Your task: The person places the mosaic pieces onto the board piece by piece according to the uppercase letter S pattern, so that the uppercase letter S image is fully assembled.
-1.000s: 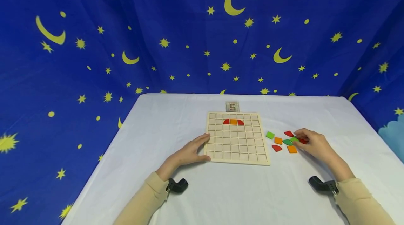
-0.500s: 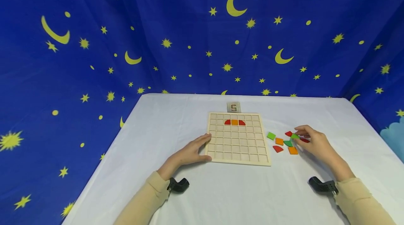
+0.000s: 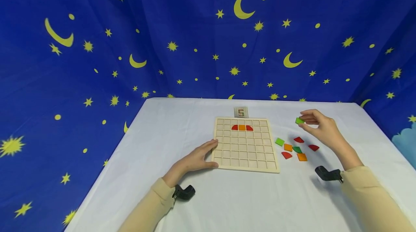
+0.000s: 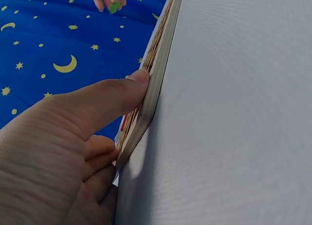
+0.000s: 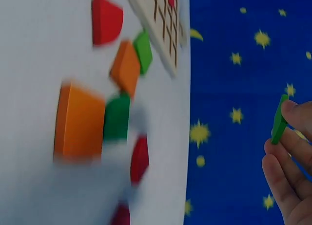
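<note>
My right hand [image 3: 325, 129] is raised over the table at the right, pinching a light green square tile [image 3: 299, 120] between thumb and fingers. In the right wrist view that green tile [image 5: 279, 120] stands nearly edge-on at the fingertips. My left hand [image 3: 196, 157] rests at the left edge of a wooden grid board [image 3: 246, 170], thumb near its front corner and fingers fairly straight. The left wrist view has the thumb [image 4: 112, 96] touching the board's side [image 4: 155, 96]. Two red quarter-round tiles [image 3: 234, 127] flank an orange square [image 3: 242, 127] in the board's second row.
Right of the board lie loose tiles: a green square [image 3: 280, 141], orange squares [image 3: 302, 157], red quarter-rounds [image 3: 313, 147] and a dark green quarter-round [image 3: 297, 149]. A small pattern card [image 3: 241, 112] sits behind the board. A blue star-patterned curtain [image 3: 201, 18] surrounds the white-covered table [image 3: 247, 199].
My right hand has taken the light green square from the loose tiles and lifted it up and away. My left hand stays at the board's edge.
</note>
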Demonstrator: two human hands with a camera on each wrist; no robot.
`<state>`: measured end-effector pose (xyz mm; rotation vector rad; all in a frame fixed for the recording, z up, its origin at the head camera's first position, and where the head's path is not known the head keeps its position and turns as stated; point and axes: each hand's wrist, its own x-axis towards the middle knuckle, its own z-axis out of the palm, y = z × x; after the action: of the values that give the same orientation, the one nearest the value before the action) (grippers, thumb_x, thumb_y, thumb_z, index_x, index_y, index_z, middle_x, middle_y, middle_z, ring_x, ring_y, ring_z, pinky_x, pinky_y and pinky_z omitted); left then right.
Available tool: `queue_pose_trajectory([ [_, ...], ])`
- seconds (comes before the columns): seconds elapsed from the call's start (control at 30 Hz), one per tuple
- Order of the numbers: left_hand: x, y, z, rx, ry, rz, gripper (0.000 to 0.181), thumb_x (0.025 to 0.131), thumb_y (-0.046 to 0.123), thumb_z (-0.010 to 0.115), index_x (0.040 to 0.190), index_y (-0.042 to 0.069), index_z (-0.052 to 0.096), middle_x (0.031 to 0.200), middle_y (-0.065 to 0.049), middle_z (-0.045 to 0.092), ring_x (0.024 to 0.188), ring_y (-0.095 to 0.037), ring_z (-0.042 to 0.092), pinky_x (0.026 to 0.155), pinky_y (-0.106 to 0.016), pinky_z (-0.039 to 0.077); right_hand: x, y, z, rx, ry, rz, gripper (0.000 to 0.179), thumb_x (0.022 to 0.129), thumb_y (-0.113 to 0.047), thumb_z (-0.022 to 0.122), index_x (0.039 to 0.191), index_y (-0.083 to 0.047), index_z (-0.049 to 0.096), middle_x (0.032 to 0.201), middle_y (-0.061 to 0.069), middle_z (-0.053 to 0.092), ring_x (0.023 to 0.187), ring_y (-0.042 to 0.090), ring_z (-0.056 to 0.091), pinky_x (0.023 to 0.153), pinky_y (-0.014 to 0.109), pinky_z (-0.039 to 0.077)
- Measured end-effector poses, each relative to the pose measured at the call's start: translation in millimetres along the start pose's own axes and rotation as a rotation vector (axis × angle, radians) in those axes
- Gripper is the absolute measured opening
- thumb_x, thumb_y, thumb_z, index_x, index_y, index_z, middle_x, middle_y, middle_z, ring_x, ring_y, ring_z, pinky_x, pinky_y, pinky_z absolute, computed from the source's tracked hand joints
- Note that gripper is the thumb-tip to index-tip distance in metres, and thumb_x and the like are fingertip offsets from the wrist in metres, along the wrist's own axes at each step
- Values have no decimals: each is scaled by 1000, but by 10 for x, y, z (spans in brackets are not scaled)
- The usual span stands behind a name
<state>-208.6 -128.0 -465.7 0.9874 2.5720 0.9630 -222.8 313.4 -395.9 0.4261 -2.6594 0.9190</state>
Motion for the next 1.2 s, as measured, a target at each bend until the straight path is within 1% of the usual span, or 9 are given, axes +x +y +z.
queue_pose_trajectory([
  [0.1,-4,-12,-8,0,1,-3,84,84,37,72,146,-1,29,152,-13,25,140,-27,20,112,-41,21,114,-94,192,46,-26,-29,39,87,-10,69,121,-3,52,108,19,63,96,37,61,82,52,49],
  [0.33,31,-19,-10,8,-3,1,84,84,37,71,147,1,29,153,-13,24,140,-25,19,112,-39,21,409,-390,706,155,-113,-159,35,87,-9,69,119,-4,55,105,13,65,94,30,63,82,46,51],
  [0.4,47,-9,-6,18,-4,3,85,84,37,71,147,1,28,153,-12,24,140,-25,19,112,-39,20,482,-489,815,191,-135,-185,36,86,-7,69,119,-4,55,105,13,66,93,29,63,82,45,51],
  [0.53,72,2,6,30,-8,8,85,83,37,72,147,0,28,153,-12,24,140,-24,19,113,-36,19,602,-623,989,225,-160,-227,35,86,-6,69,118,-4,56,105,12,66,93,27,63,82,42,52],
  [0.7,60,19,2,20,-13,20,85,84,37,71,146,-1,29,153,-12,24,140,-24,19,112,-37,20,705,-711,1139,257,-188,-230,35,86,-6,70,118,-3,57,107,11,66,95,26,63,84,40,51],
  [0.87,36,22,-12,18,-11,28,85,84,37,72,146,-1,29,153,-13,25,140,-25,19,112,-37,20,770,-785,1222,278,-208,-230,35,85,-4,70,118,-3,57,108,12,66,96,26,62,84,40,51],
  [0.93,31,15,-15,24,-9,27,85,84,36,72,146,-1,29,153,-13,25,140,-25,19,112,-37,20,788,-805,1246,288,-211,-236,36,84,-4,70,118,-3,57,107,11,66,96,25,62,85,40,51],
  [1.07,19,3,-17,34,-12,17,84,84,37,71,146,-1,29,153,-13,24,140,-25,19,112,-37,20,814,-832,1304,299,-220,-255,38,84,-3,71,118,0,56,106,11,66,96,26,63,85,41,50],
  [1.2,-1,-3,-24,23,-15,3,84,84,37,71,147,0,29,153,-12,24,140,-24,19,112,-37,20,818,-852,1368,304,-246,-250,39,84,-3,71,119,3,56,105,12,66,96,29,63,85,44,50],
])
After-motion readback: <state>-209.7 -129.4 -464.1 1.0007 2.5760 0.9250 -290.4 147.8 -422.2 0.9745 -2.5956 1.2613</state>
